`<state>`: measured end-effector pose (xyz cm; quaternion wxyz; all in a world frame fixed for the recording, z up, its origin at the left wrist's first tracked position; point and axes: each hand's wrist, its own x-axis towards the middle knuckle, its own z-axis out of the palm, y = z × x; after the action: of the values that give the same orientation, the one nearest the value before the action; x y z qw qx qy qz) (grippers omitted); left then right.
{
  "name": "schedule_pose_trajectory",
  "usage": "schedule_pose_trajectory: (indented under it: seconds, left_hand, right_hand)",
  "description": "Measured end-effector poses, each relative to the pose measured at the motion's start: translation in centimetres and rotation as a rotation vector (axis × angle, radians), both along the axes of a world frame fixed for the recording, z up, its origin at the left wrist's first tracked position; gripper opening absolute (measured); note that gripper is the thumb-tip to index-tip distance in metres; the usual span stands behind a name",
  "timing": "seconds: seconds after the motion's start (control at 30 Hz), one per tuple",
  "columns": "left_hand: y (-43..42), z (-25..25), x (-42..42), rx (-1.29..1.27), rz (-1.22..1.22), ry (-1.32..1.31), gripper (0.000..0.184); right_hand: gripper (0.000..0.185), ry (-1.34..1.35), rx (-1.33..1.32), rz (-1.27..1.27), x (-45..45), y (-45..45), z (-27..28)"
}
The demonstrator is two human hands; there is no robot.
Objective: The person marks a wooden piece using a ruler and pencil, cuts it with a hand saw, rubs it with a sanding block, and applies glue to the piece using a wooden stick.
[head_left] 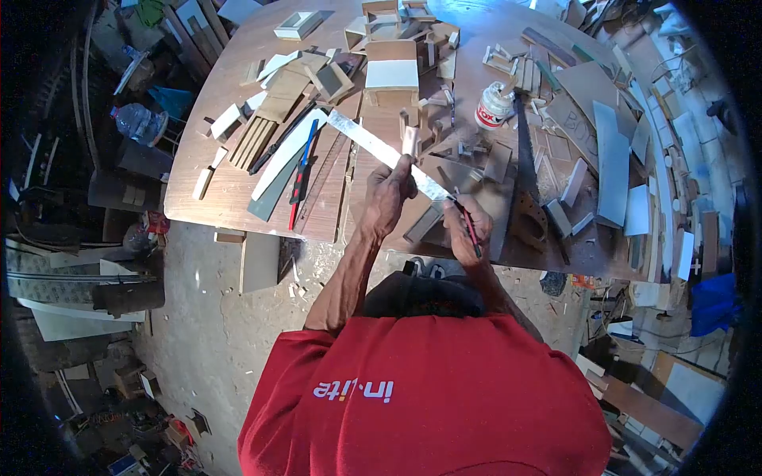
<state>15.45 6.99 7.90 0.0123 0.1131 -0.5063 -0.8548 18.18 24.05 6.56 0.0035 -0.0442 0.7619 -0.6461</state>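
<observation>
My left hand (385,197) is closed around a long, flat, whitish strip (369,141) that looks like a metal ruler. A short light wood piece (409,141) sticks up past its fingers, pressed near the strip. My right hand (467,226) is closed on a thin red and black pencil (470,230), its tip near the strip's lower right end. Left of my hands, a red and blue cutter-like tool (302,178) lies on the table (214,198) beside a pale curved board (290,155).
A white jar (494,107) with red lettering stands right of my hands. Wood offcuts (274,107) and small box-like wooden pieces (391,75) crowd the table's far side. A handsaw-like dark blade (524,143) and panels (609,163) lie to the right.
</observation>
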Motion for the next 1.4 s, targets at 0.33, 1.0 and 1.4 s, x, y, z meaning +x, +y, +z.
schedule_pose_trajectory:
  seconds: [0.33, 1.0, 1.4]
  left_hand:
    - [3.1, 1.0, 1.2, 0.347, -0.193, -0.017, 0.018]
    - [8.6, 3.9, 3.1, 0.416, -0.205, 0.153, 0.026]
    - [9.4, 3.7, 3.2, 0.423, -0.206, 0.179, 0.021]
  right_hand:
    - [0.019, 0.223, 0.068, -0.062, -2.3, 1.4, 4.0]
    - [0.013, 0.339, -0.003, 0.003, -1.5, 5.9, 8.2]
    - [0.013, 0.501, 0.032, -0.018, -1.7, 6.2, 7.4]
